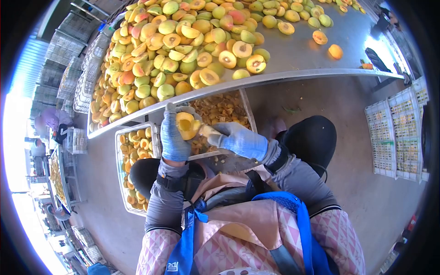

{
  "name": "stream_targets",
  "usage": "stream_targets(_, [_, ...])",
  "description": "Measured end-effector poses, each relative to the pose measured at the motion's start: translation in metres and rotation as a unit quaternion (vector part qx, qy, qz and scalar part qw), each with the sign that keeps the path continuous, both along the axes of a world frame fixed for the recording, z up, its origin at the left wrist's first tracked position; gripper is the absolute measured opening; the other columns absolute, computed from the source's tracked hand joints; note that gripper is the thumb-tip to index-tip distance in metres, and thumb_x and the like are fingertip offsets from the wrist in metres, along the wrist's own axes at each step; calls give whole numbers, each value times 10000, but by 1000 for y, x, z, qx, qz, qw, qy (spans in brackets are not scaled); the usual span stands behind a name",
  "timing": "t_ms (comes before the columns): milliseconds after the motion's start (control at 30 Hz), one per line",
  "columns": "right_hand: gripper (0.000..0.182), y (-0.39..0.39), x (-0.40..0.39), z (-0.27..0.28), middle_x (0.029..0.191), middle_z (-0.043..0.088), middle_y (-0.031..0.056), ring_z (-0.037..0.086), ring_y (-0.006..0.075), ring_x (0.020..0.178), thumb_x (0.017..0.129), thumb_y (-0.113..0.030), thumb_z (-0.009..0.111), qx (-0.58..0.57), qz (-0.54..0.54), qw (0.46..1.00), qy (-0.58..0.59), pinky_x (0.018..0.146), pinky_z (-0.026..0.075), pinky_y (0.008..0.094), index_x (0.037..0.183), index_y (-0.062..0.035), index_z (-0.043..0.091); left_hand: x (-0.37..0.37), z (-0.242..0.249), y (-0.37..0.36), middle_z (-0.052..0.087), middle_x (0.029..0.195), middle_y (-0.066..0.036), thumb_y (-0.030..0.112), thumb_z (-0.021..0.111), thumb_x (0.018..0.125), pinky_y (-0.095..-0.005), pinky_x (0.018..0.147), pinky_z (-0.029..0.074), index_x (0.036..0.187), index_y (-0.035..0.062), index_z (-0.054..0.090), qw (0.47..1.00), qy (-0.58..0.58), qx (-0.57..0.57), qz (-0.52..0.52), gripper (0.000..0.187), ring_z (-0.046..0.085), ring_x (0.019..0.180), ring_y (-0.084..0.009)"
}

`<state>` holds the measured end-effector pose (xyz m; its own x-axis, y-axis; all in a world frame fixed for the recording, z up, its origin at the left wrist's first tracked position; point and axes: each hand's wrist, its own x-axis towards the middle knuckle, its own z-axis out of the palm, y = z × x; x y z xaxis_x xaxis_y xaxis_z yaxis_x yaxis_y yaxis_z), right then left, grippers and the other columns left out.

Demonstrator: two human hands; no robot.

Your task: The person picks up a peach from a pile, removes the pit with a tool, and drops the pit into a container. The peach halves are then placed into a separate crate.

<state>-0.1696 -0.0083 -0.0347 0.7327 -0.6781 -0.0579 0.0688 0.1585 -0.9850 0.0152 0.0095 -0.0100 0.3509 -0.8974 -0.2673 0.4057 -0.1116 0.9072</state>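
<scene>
My left hand (pixel 174 140), in a blue-grey glove, is wrapped round a yellow peach half (pixel 184 123) with its cut side up. My right hand (pixel 243 140), gloved alike, grips a small pitting tool (pixel 209 131) with a pale handle. The tool's tip meets the right side of the peach half; its exact shape is hard to make out. Both hands are just below the table edge. Behind them is a crate (pixel 248 107) of brown scraps that look like pits. Left of my left hand stands a white crate (pixel 156 137) of hollowed peach halves.
A metal table (pixel 302 55) bears a large heap of halved peaches (pixel 169 50), its raised edge crossing in front of me. White crates are stacked at the right (pixel 396 137) and far left (pixel 68 46). Another person (pixel 55 120) is at the left. My knees flank the work.
</scene>
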Motion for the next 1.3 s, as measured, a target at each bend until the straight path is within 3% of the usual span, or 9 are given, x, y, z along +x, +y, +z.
stream_targets(333, [324, 11, 15, -22, 821, 668, 220, 647, 429, 768, 907, -337, 602, -291, -101, 911, 274, 678, 509, 516, 1042, -43, 587, 177, 16, 45, 652, 905, -73, 131, 471, 936, -304, 796, 492, 968, 4, 659, 883, -466, -15, 45, 230, 606, 833, -188])
stream_targets(367, [338, 12, 13, -20, 787, 671, 203, 658, 414, 755, 904, -347, 602, -299, -92, 905, 287, 675, 513, 508, 1048, -42, 581, 248, -4, 52, 648, 912, -74, 175, 462, 978, -291, 764, 487, 970, 8, 662, 676, -736, -34, 11, 261, 582, 808, -153])
stream_targets(400, [338, 13, 10, -17, 786, 672, 199, 659, 412, 751, 902, -344, 603, -305, -79, 902, 296, 671, 516, 505, 1056, -44, 579, 301, -19, 69, 668, 920, -107, 201, 467, 994, -329, 780, 508, 986, 14, 666, 846, -518, 101, 73, 273, 609, 814, -180])
stream_targets(467, [327, 13, 9, -12, 782, 677, 187, 663, 403, 736, 900, -339, 610, -303, -78, 901, 302, 655, 525, 495, 1050, -49, 583, 377, -36, 97, 666, 969, -96, 215, 560, 953, -343, 816, 504, 1047, 48, 678, 532, -824, 179, -74, 226, 624, 863, -183])
stream_targets(567, [335, 13, 6, -1, 767, 674, 178, 664, 395, 728, 903, -341, 617, -294, -154, 910, 249, 638, 533, 482, 1058, -46, 586, 312, -23, 54, 652, 996, -77, 202, 595, 942, -315, 825, 493, 1080, 55, 674, 529, -842, 106, 13, 217, 611, 895, -152])
stream_targets(633, [339, 10, 1, 12, 788, 675, 177, 664, 392, 716, 913, -322, 643, -264, -200, 923, 197, 610, 530, 457, 1080, -34, 582, 214, -5, -2, 660, 1020, -82, 110, 669, 881, -323, 851, 498, 1112, 29, 659, 769, -638, 43, 17, 244, 629, 933, -190])
stream_targets(867, [336, 2, -24, 30, 862, 674, 191, 682, 374, 771, 898, -223, 693, -187, -286, 939, 19, 640, 529, 381, 1126, -17, 558, -41, -3, -155, 678, 1061, -101, 156, 681, 821, -317, 821, 520, 1040, 83, 711, 788, -565, -118, -215, 232, 663, 920, -237])
stream_targets(1167, [325, -10, -49, 37, 888, 670, 181, 697, 319, 779, 897, -197, 698, -152, -299, 942, 17, 673, 536, 366, 1118, -6, 556, -100, -30, -227, 664, 1050, -164, 262, 754, 738, -438, 885, 497, 1162, 101, 632, 583, -777, -107, -212, 470, 612, 997, -367])
stream_targets(1300, [303, -12, -47, 36, 896, 661, 177, 696, 292, 799, 892, -170, 701, -147, -355, 922, 35, 678, 529, 360, 1104, -12, 552, -80, -22, -203, 658, 974, -116, 153, 771, 747, -349, 805, 510, 1094, 40, 604, 765, -594, -90, -233, 401, 629, 901, -251])
